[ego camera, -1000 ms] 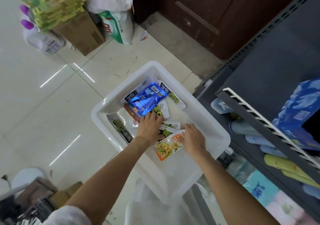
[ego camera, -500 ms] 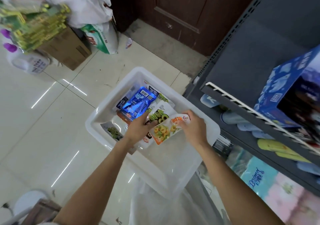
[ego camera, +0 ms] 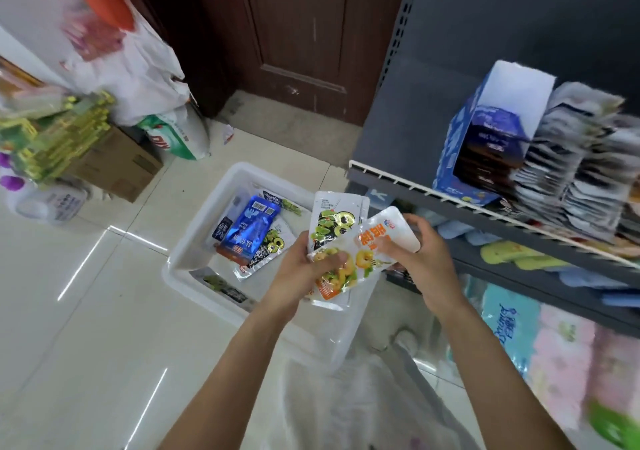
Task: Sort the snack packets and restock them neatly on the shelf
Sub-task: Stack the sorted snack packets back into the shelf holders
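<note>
My left hand (ego camera: 304,269) grips a small stack of snack packets above the white bin (ego camera: 194,242): a white packet with green slices (ego camera: 332,221) behind, and a white and orange packet with yellow rings (ego camera: 360,259) in front. My right hand (ego camera: 415,252) pinches the upper right end of the orange packet. In the bin lie a blue packet (ego camera: 249,231) and several more white packets. The dark shelf (ego camera: 408,186) on the right carries a blue box (ego camera: 485,138) and rows of stacked packets (ego camera: 581,165).
A cardboard box (ego camera: 117,165) with green and yellow packs, white bags (ego camera: 138,69) and a jug with a purple cap stand on the tiled floor at left. A brown door (ego camera: 298,34) is behind. Lower shelves at right hold tissue packs (ego camera: 512,328). A clear plastic bag (ego camera: 353,397) lies below my arms.
Both hands have lifted out of the bin with the packets and moved up and right toward the shelf. The view has swung up, showing more of the shelf.
</note>
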